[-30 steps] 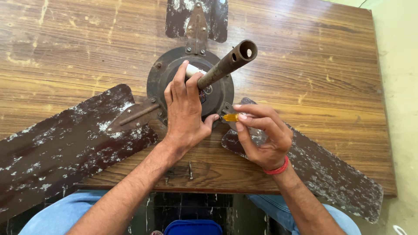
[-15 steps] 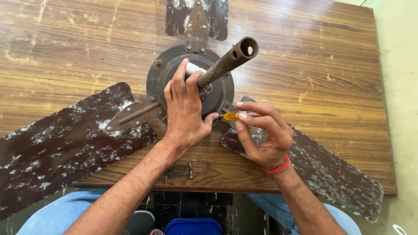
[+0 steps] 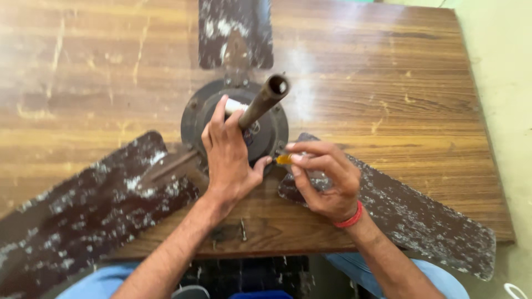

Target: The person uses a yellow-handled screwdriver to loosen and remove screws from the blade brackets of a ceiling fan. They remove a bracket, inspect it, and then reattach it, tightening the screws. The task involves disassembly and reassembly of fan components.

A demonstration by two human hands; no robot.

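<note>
At frame centre, your left hand [image 3: 230, 160] is pressing flat, unclenched, on the round dark-brown metal ceiling-fan motor hub [image 3: 235, 119] while your right hand [image 3: 324, 180] is pinching an amber-handled screwdriver [image 3: 284, 159] against its rim. All three blades are still attached, so dismantling looks barely begun.

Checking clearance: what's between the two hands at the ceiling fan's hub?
Head view: only the yellow-handled screwdriver in the right hand, its tip end by the left hand thumb, over the motor hub.

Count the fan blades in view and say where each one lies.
3: one blade at the table's far side, one blade lower left, one blade lower right under the right hand. None seems hidden.
</note>
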